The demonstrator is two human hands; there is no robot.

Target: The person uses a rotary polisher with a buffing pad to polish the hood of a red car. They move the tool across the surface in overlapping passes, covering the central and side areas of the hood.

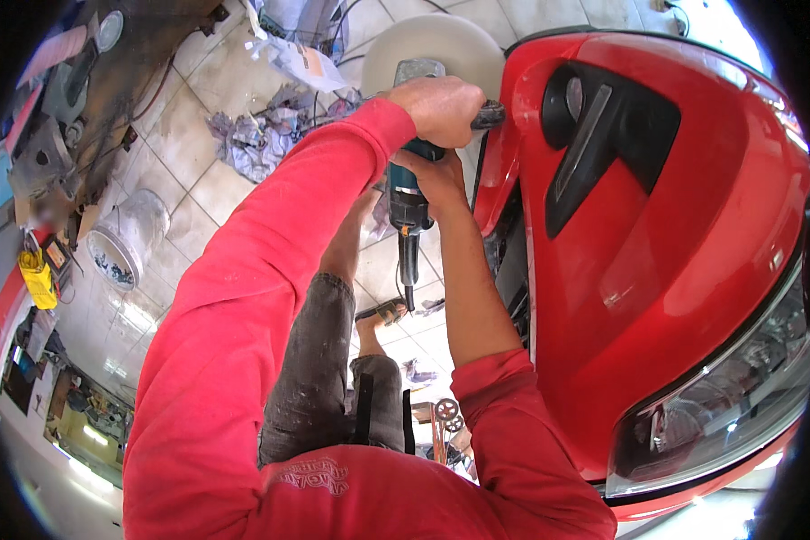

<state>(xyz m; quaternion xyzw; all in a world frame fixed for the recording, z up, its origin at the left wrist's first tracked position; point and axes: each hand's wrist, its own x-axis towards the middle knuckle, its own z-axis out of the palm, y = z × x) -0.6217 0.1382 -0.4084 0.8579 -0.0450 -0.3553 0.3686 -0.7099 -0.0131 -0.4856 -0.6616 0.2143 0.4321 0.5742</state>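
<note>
An electric polisher (409,214), with a teal and black body, hangs over the floor ahead of me. My left hand (439,108) is closed around the black side handle by its metal head. Lower down, my right hand (434,175) wraps the body from the right. The machine's large round cream pad (459,45) is at the far end, close to the left edge of a red car bumper (639,297); whether the two touch, I cannot tell. A black grille and fog-light recess (594,126) is set in the bumper.
Crumpled paper and plastic (261,139) lie on the tiled floor (189,135). A dirty white bucket (128,238) and a yellow item (37,278) are at left. A cluttered bench (135,54) stands at far left. The car's headlight (711,405) is near my right side.
</note>
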